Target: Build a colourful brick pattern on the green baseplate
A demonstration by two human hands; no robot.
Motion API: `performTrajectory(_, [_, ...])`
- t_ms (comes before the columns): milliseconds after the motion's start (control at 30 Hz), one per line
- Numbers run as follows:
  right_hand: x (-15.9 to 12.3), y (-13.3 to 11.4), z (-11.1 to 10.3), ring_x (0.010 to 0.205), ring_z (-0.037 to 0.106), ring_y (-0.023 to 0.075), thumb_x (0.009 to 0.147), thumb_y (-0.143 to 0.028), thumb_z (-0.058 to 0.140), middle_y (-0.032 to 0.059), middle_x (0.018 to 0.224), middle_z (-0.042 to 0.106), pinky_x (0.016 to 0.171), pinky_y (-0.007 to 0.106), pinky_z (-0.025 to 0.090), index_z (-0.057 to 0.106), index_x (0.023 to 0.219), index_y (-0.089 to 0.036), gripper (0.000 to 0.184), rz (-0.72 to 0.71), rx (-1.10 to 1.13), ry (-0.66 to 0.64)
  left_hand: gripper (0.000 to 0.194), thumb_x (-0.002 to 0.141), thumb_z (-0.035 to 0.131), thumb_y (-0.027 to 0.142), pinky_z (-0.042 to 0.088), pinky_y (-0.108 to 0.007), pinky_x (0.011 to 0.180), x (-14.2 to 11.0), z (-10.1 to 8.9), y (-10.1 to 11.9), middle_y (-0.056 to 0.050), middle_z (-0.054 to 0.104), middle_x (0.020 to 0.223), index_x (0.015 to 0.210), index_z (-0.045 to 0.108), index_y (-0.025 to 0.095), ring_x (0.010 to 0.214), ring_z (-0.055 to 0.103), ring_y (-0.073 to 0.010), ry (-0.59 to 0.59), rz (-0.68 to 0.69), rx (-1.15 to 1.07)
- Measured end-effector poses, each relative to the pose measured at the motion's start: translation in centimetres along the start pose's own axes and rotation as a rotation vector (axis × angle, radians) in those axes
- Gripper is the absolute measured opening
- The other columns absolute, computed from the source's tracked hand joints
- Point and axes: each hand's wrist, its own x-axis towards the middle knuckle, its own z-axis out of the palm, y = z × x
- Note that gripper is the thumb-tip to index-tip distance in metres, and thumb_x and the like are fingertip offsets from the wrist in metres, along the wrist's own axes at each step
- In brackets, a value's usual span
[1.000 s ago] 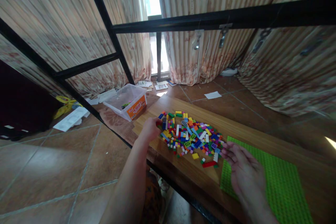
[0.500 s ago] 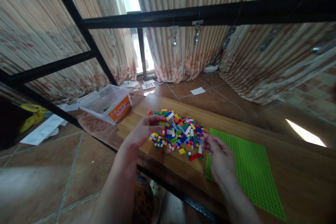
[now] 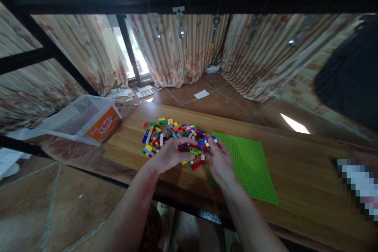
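My left hand [image 3: 173, 152] is curled over the near side of a heap of small toy building bricks [image 3: 162, 139]. Its thumb and fingers close around a lime green brick [image 3: 194, 150], its hollow underside showing, with a bit of red beside it. Close by, my right hand [image 3: 220, 160] pinches blue bricks [image 3: 203, 142] between thumb and fingers; their exact shape is partly hidden. A flat green studded baseplate [image 3: 248, 165] lies under and to the right of my right hand. Just below the fingers, a long red brick [image 3: 197, 164] lies on the wood.
The wooden bench top [image 3: 301, 165] carries the bricks and baseplate. At left stands a clear plastic box [image 3: 71, 136] with an orange label. A black metal bar [image 3: 201, 0] with hanging clips crosses ahead. A dark shape [image 3: 351, 75] and a blurred-out patch [image 3: 358, 187] are at right.
The view has swung right. My hands have come closer together over the heap's near right side. Blue bricks now show in my right hand's fingers.
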Motion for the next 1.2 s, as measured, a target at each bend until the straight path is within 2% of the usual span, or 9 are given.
performTrajectory(133, [0.3, 0.4, -0.5, 0.067, 0.059, 0.014, 0.064, -0.044, 0.076, -0.0003, 0.078, 0.068, 0.062, 0.028, 0.047, 0.068, 0.093, -0.02, 0.039, -0.003, -0.071, 0.012, 0.032, 0.075, 0.061, 0.016, 0.049, -0.025, 0.06, 0.5, -1.0, -0.5, 0.0, 0.065, 0.074, 0.107, 0.063, 0.016, 0.062, 0.06, -0.014, 0.169, 0.026, 0.303])
performTrajectory(233, [0.3, 0.7, -0.6, 0.069, 0.059, 0.0139, 0.06, -0.04, 0.079, -0.0016, 0.08, 0.067, 0.064, 0.028, 0.048, 0.068, 0.096, -0.022, 0.042, 0.034, -0.078, -0.018, 0.034, 0.071, 0.054, 0.004, 0.051, -0.031, 0.083, 1.2, -1.3, -1.4, -0.004, 0.068, 0.096, 0.1, 0.065, 0.018, 0.087, 0.063, -0.0188, 0.347, 0.176, 0.683])
performTrajectory(367, [-0.2, 0.4, -0.4, 0.072, 0.06, 0.0148, 0.062, -0.036, 0.078, -0.0007, 0.083, 0.068, 0.065, 0.029, 0.049, 0.068, 0.094, -0.023, 0.036, 0.081, -0.031, -0.114, 0.049, 0.066, 0.047, -0.003, 0.043, -0.033, 0.102, 1.6, -1.4, -2.1, -0.007, 0.063, 0.116, 0.106, 0.066, 0.018, 0.112, 0.056, -0.0214, 0.404, 0.293, 0.953])
performTrajectory(500, [-0.6, -0.4, -0.4, 0.078, 0.062, 0.0163, 0.067, -0.034, 0.076, 0.0022, 0.092, 0.07, 0.067, 0.029, 0.05, 0.069, 0.086, -0.022, 0.024, 0.13, 0.024, -0.212, 0.06, 0.066, 0.049, -0.003, 0.036, -0.038, 0.109, 1.1, -0.7, -1.3, -0.008, 0.056, 0.129, 0.122, 0.06, 0.017, 0.123, 0.048, -0.0238, 0.451, 0.357, 0.945])
performTrajectory(633, [-0.6, -0.5, -0.5, 0.076, 0.063, 0.0155, 0.07, -0.033, 0.074, 0.0018, 0.088, 0.071, 0.068, 0.029, 0.051, 0.07, 0.086, -0.023, 0.02, 0.165, 0.078, -0.228, 0.049, 0.079, 0.055, 0.011, 0.046, -0.033, 0.098, 0.2, 1.0, -0.1, -0.006, 0.063, 0.118, 0.127, 0.054, 0.019, 0.108, 0.058, -0.0201, 0.254, 0.382, 0.696])
performTrajectory(700, [-0.5, -0.3, -0.5, 0.077, 0.063, 0.015, 0.071, -0.034, 0.073, 0.0011, 0.088, 0.071, 0.068, 0.028, 0.05, 0.07, 0.088, -0.024, 0.02, 0.146, 0.066, -0.231, 0.041, 0.084, 0.054, 0.017, 0.049, -0.031, 0.09, 0.0, 2.0, 0.1, -0.006, 0.065, 0.111, 0.124, 0.056, 0.02, 0.1, 0.061, -0.0192, 0.241, 0.375, 0.658])
performTrajectory(900, [-0.6, 0.6, -0.2, 0.088, 0.064, 0.0196, 0.083, -0.051, 0.056, 0.0037, 0.099, 0.071, 0.077, 0.033, 0.049, 0.065, 0.101, -0.022, 0.036, -0.067, -0.304, -0.18, 0.025, 0.085, 0.049, 0.013, 0.05, -0.031, 0.088, 0.6, 4.3, -0.7, -0.008, 0.067, 0.104, 0.105, 0.063, 0.018, 0.096, 0.063, -0.0208, 0.334, 0.259, 0.792])
performTrajectory(1067, [-1.1, 0.3, -0.4, 0.098, 0.062, 0.023, 0.089, -0.052, 0.048, 0.0089, 0.109, 0.069, 0.087, 0.037, 0.046, 0.059, 0.118, -0.021, 0.044, -0.33, -0.669, -0.065, 0.048, 0.085, 0.046, 0.012, 0.049, -0.034, 0.093, 0.8, 6.0, -1.4, -0.014, 0.062, 0.123, 0.133, 0.042, 0.015, 0.11, 0.061, -0.0241, 0.3, 0.218, 0.849])
performTrajectory(1200, [-0.8, 0.0, -1.0, 0.109, 0.06, 0.0245, 0.093, -0.05, 0.04, 0.0105, 0.122, 0.065, 0.095, 0.04, 0.043, 0.056, 0.127, -0.022, 0.048, -0.388, -0.793, -0.064, 0.052, 0.086, 0.042, 0.012, 0.047, -0.037, 0.097, 0.7, 6.1, -1.6, -0.019, 0.06, 0.125, 0.138, 0.036, 0.01, 0.113, 0.061, -0.0258, 0.203, 0.251, 0.806])
